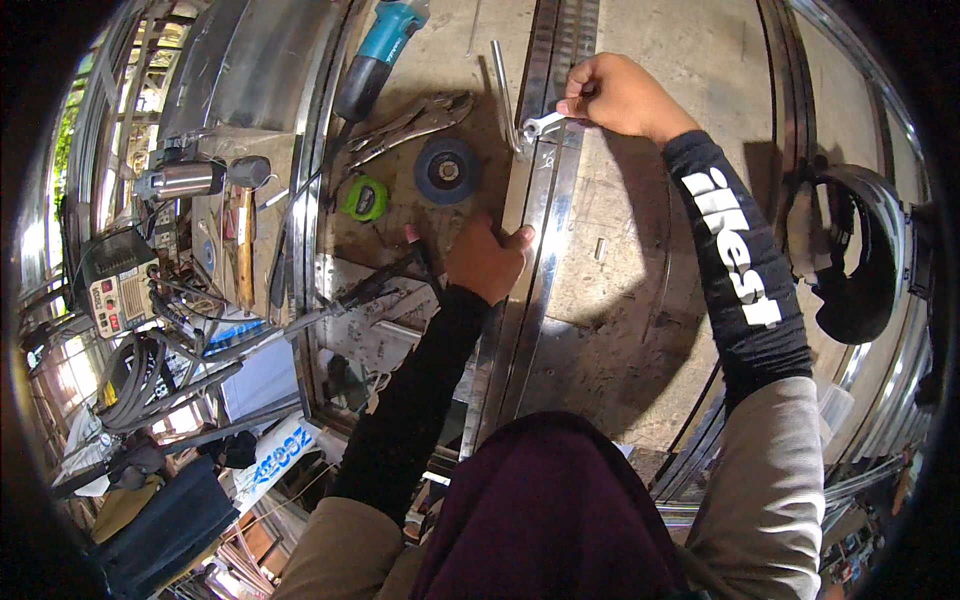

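A long shiny metal bar runs away from me across the worn work surface. My left hand is closed on the bar's left edge, thumb on top; its other fingers are partly hidden. Farther along, my right hand pinches a small silver spanner, its ring end over the bar. A thin metal rod lies close to that ring end. Left of the bar lie a dark round grinding disc, locking pliers and a green tape measure.
A teal and black angle grinder lies at the far left of the surface. On the left stand a welding machine and coiled cables. A black visor-like shield is at the right. Dark cloth lies lower left.
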{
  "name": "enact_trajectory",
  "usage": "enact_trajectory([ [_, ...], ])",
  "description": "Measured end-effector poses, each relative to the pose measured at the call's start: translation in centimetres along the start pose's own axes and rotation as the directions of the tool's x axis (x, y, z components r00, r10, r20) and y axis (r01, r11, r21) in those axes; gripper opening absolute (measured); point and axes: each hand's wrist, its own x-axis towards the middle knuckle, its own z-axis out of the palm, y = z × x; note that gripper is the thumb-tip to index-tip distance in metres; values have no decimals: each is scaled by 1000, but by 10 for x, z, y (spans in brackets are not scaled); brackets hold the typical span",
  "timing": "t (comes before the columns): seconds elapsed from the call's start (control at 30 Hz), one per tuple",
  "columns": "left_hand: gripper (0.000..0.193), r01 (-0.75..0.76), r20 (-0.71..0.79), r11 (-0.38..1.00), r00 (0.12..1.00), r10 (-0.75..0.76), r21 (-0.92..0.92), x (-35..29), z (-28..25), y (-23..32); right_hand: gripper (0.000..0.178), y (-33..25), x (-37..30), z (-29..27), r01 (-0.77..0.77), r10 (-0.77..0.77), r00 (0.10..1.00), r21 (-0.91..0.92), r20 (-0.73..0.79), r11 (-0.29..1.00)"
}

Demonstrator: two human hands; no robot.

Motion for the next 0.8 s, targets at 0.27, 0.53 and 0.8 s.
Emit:
enact_trajectory([
  [0.27, 45, -29, 14, 1000, 999, 29, 2, 2, 3, -5, 25, -13, 26, -12, 136, -113, 976, -120, 185, 983],
  [0.53, 46, -4, -23, 998, 1000, 6, 61, -3, 0, 9, 26, -8, -21, 13, 8, -13, 993, -40, -116, 999],
  [0.8, 41, -106, -31, 993, 994, 104, -45, 1, 3, 2, 14, -93, -104, 128, -324, 382, 707, 207, -596, 923],
])
